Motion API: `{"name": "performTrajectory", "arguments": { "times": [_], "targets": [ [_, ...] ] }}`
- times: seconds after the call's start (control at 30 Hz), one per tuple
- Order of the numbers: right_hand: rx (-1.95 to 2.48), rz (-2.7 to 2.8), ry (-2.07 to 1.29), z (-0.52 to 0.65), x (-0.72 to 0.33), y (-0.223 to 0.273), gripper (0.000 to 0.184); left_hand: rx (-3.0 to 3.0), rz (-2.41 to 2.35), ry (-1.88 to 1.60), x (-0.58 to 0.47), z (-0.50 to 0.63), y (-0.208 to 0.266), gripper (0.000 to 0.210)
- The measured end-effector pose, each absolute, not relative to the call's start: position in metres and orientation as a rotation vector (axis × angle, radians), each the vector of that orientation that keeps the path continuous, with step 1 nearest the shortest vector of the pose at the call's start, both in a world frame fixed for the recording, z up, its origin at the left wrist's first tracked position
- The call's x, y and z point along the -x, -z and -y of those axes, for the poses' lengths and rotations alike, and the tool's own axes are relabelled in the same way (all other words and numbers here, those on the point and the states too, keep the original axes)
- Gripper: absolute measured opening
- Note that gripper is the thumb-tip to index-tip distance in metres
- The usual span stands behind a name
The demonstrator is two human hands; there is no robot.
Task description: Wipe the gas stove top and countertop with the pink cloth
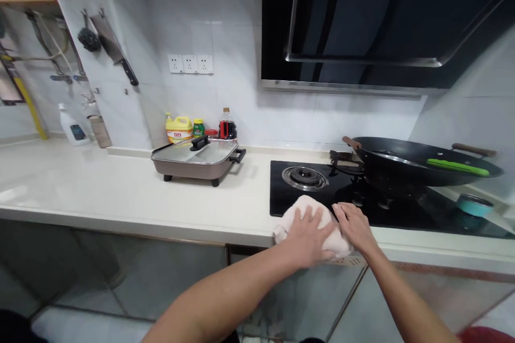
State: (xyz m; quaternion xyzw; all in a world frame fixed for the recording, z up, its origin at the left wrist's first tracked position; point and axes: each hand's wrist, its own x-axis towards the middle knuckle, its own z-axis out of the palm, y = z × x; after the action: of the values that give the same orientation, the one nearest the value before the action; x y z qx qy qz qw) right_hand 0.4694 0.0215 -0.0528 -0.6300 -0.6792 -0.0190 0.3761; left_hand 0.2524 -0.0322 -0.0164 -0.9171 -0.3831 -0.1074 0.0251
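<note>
Cloth (340, 242), pale pink and bunched, lies right of centre in the lower half of the frame, over the near edge of the cooktop (281, 198) and counter (221, 209). Wiping looks under way, though how much is done cannot be told; the glass around the uncovered burner (306, 178) is within easy reach, while the part under the wok (386, 177), at right, seems left for later. The left hand (308, 238) lies palm down with fingers spread on the cloth, its forearm slanting up from the bottom edge. The right hand (354, 226), fingers together and bent, rests at the cloth's right side, its forearm rising from the lower right; whether it grips cannot be told.
</note>
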Motion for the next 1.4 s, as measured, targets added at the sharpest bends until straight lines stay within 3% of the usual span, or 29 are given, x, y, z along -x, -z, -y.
{"name": "performTrajectory", "arguments": {
  "times": [0.23,0.37,0.47,0.6,0.73,0.93,1.07,1.4],
  "targets": [
    [1.52,1.659,0.218,-0.004,-0.471,0.045,0.054,2.959,1.016,0.382,-0.266,0.021,0.008,0.078],
    [1.351,1.919,0.371,0.022,-0.443,0.036,0.045,2.934,0.877,0.659,-0.228,0.021,0.006,0.043],
    [1.533,2.092,0.298,0.035,-0.408,0.029,0.047,2.848,0.959,0.848,-0.181,0.018,0.001,0.026],
    [1.899,2.165,-0.019,0.039,-0.35,0.012,0.077,2.687,1.321,0.897,-0.095,0.004,-0.007,0.034],
    [1.756,2.33,-0.206,0.034,-0.301,-0.004,0.092,2.47,1.698,0.767,-0.021,-0.017,-0.005,0.042],
    [1.555,2.41,-0.25,0.011,-0.318,-0.012,0.074,2.402,1.816,0.683,0.014,-0.022,0.012,0.052],
    [1.734,2.251,-0.165,-0.017,-0.375,-0.004,0.065,2.392,1.813,0.638,0.01,-0.016,0.014,0.055],
    [2.163,1.902,-0.062,-0.12,-0.439,-0.004,0.067,2.342,1.731,0.665,0.019,-0.02,0.027,0.052]
  ]
}}
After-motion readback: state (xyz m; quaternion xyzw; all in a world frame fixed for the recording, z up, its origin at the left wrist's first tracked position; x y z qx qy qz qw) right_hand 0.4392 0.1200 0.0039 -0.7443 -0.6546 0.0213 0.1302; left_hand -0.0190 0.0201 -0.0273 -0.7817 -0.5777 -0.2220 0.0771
